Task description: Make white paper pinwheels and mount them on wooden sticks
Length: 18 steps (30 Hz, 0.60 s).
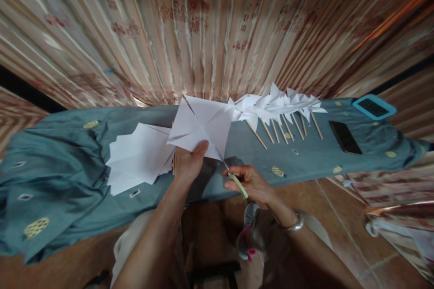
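My left hand [190,160] pinches a square sheet of white paper [213,119] by its near edge, thumb on top, holding it over the table. Slits run in from the sheet's corners. Closed around the pale green handles of a pair of scissors [239,185] is my right hand [249,183]. The scissor blades meet the sheet at its near right corner, along a line toward the middle. Left of the sheet lies a fanned stack of white paper sheets [135,158]. To the right, several white paper pinwheels [271,106] on wooden sticks lie in a row.
A blue-green cloth with yellow pineapple prints covers the narrow table [251,153]. At the right end lie a dark phone [346,137] and a blue-framed device [374,107]. A striped, printed curtain [203,31] hangs along the far side.
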Motion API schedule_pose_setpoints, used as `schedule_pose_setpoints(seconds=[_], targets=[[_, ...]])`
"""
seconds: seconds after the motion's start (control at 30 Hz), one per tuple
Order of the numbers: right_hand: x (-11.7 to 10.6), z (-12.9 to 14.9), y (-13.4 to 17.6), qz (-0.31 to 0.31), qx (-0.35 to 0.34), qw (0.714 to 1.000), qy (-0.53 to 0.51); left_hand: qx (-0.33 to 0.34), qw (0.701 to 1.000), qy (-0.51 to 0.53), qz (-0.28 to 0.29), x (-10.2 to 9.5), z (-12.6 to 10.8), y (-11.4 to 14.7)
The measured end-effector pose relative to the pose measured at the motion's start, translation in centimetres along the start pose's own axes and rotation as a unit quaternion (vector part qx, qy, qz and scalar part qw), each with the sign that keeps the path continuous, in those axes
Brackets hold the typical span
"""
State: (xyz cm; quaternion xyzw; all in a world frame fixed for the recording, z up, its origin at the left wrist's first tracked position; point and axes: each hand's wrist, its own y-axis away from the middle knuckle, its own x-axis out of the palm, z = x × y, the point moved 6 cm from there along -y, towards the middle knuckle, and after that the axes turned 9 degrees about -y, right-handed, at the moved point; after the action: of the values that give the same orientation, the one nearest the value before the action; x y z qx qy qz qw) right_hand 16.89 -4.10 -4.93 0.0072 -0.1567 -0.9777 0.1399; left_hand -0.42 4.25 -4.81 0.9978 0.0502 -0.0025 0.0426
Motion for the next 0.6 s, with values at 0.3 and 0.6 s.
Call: schedule_pose_setpoints(seconds=[0.3, 0.6], targets=[[-0.23, -0.86, -0.11, -0.023, 0.008, 0.999, -0.022, 0.014, 0.998, -0.046, -0.035, -0.20, -0.13, -0.06], [-0.11, -0.16, -0.20, -0.012, 0.012, 1.000, -0.021, 0.018, 1.000, 0.001, -0.015, 0.09, 0.03, 0.01]])
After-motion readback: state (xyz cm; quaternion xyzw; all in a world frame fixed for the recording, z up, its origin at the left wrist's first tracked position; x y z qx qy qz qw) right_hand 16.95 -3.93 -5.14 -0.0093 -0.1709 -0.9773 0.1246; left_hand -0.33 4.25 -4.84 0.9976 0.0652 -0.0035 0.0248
